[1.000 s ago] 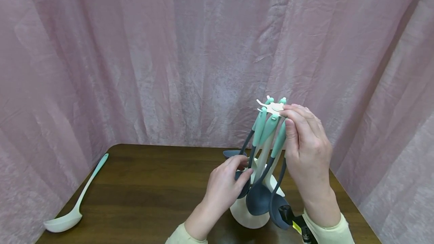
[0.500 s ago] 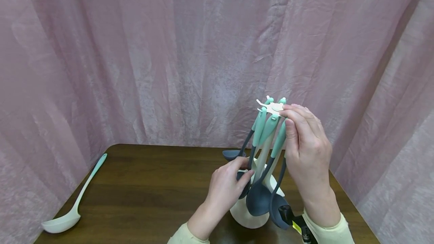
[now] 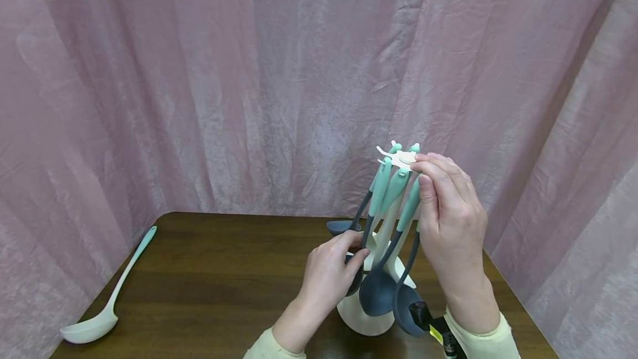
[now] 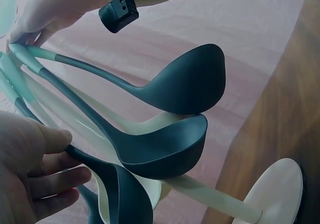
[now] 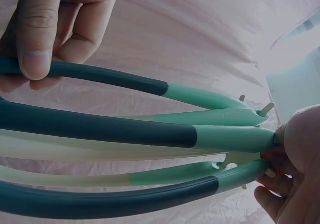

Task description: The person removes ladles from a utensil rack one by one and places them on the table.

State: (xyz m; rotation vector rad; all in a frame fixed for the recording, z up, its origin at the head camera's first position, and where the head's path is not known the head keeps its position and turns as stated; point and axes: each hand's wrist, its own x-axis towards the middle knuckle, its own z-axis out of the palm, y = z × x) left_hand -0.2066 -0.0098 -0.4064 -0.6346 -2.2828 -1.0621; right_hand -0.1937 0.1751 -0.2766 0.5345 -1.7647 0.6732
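Note:
A cream utensil stand with several mint-handled ladles and other kitchen utensils hanging from it stands at the table's right. My left hand pinches the dark shaft of one ladle just above its bowl; in the right wrist view the left thumb presses on that shaft. High on the stand, my right hand grips the edge of its white hooked top, beside the handle ends. Two more dark ladles hang at the near side, their bowls close together in the left wrist view.
A pale ladle with a mint handle lies by the table's left edge. Pink curtains surround the brown wooden table. A black wrist camera mount sits at the right wrist, close to the hanging ladles.
My left hand shifts slightly left, and the pinched ladle's lower shaft tilts left with it. The near ladles and the stand shift slightly left. My right hand stays at the top.

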